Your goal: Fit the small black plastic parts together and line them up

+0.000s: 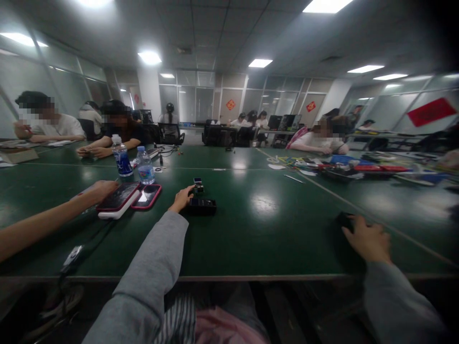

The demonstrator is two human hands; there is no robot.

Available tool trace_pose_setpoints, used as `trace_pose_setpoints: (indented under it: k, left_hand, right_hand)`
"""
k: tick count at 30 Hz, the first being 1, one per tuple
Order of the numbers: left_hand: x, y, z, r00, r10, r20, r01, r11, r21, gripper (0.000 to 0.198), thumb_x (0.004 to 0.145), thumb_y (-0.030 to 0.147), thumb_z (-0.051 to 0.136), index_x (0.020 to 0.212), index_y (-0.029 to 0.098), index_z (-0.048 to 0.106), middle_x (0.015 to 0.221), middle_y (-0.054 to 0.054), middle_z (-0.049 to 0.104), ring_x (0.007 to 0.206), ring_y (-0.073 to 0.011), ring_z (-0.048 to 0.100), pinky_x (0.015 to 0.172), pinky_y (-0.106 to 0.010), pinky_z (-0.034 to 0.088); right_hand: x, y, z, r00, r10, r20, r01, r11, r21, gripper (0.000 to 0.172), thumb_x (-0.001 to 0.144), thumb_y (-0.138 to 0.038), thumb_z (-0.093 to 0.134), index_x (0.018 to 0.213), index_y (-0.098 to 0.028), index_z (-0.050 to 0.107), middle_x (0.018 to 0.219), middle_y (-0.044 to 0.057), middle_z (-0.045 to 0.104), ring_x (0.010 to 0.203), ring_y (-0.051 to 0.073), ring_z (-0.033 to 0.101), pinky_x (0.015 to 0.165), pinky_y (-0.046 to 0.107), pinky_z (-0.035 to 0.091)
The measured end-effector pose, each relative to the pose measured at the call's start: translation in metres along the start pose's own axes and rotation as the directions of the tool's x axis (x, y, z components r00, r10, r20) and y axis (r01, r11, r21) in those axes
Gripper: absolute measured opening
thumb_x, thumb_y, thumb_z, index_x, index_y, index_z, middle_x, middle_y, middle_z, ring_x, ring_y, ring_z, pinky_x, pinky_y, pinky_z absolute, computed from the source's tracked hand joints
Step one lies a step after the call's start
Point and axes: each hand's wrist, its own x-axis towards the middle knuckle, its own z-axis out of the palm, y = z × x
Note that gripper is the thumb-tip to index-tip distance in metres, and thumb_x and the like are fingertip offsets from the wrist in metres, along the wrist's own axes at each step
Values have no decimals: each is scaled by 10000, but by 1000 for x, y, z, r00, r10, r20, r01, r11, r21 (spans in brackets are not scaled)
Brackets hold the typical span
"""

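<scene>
Whether the left hand (181, 198) pinches or merely touches the small electronic module (198, 188) at its two o'clock cannot be told. At nine o'clock from that hand, another person's hand (103, 189) reaches a red-edged phone (120, 196); beside it lies a second phone (147, 196), a water bottle (145, 168) at its twelve. Just past three o'clock from the left hand sits a black box (202, 207). Farthest right, the blurred right hand (369, 239) spreads beside a dark object (344, 220) at its ten o'clock, its hold unclear.
</scene>
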Motion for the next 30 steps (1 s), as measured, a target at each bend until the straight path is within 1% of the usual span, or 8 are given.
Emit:
trace_pose_setpoints:
  k: [3, 6, 9, 12, 16, 21, 26, 30]
  left_hand:
    - [3, -5, 2, 1000, 15, 11, -16, 999, 38, 519, 899, 252, 535, 1409, 318, 467, 1372, -20, 585, 1259, -232, 534, 1071, -414, 394]
    - [8, -10, 5, 999, 35, 13, -35, 998, 59, 529, 901, 253, 533, 1421, 307, 454, 1403, -27, 558, 1283, -237, 512, 1078, -413, 383]
    - [10, -13, 6, 999, 36, 27, -38, 997, 68, 534, 906, 262, 526, 1432, 293, 439, 1419, -45, 541, 1296, -246, 498, 1076, -425, 380]
    - [10, -13, 7, 998, 46, 38, -48, 997, 62, 540, 913, 254, 509, 1445, 283, 417, 1405, -55, 553, 1284, -237, 510, 1074, -425, 381]
    - [10, -12, 7, 999, 37, 31, -39, 997, 63, 540, 916, 246, 508, 1445, 290, 409, 1382, -48, 576, 1256, -225, 535, 1072, -417, 383]
    - [10, -13, 7, 999, 22, 28, -24, 997, 75, 543, 915, 259, 513, 1446, 296, 406, 1381, -40, 577, 1269, -225, 526, 1071, -409, 382]
    - [11, -14, 8, 999, 29, 32, -31, 998, 54, 543, 904, 246, 527, 1434, 294, 422, 1389, -39, 570, 1272, -226, 522, 1070, -416, 383]
    - [12, -13, 8, 999, 32, 29, -33, 997, 64, 547, 896, 241, 541, 1429, 296, 430, 1391, -42, 569, 1284, -227, 514, 1071, -408, 383]
  right_hand:
    - [18, -84, 32, 927, -168, 334, 154, 986, 68, 556, 753, -518, 584, 1192, -178, 595, 962, 182, 571, 814, 306, 611, 732, 478, 462]
    - [16, -201, 58, 834, -404, 376, 309, 906, 289, 499, 795, -394, 610, 1246, -188, 556, 1025, 137, 580, 904, 241, 591, 861, 388, 462]
    - [5, -303, 85, 822, -397, 409, 133, 832, 538, 408, 868, -368, 536, 1240, -203, 562, 1083, 107, 602, 996, 221, 565, 922, 356, 442]
    - [-6, -360, 106, 825, -268, 498, -85, 811, 578, 340, 946, -362, 383, 1133, -198, 615, 1090, 97, 624, 1018, 224, 551, 911, 376, 446]
    - [-19, -375, 117, 884, -162, 439, -75, 877, 475, 430, 944, -518, 410, 1158, -210, 620, 1158, 139, 583, 1161, 317, 442, 975, 520, 369]
    - [-20, -363, 115, 845, -445, 298, 204, 782, 589, 469, 887, -566, 521, 1216, -240, 598, 1117, 93, 595, 1070, 249, 501, 974, 416, 397]
    - [-13, -358, 110, 873, -311, 375, 77, 849, 523, 501, 972, -563, 318, 1013, -197, 658, 993, 115, 644, 1006, 254, 555, 938, 409, 411]
    - [-17, -359, 107, 893, -293, 341, 109, 877, 469, 556, 912, -584, 466, 1267, -163, 539, 1238, 167, 561, 1192, 313, 475, 1003, 462, 383]
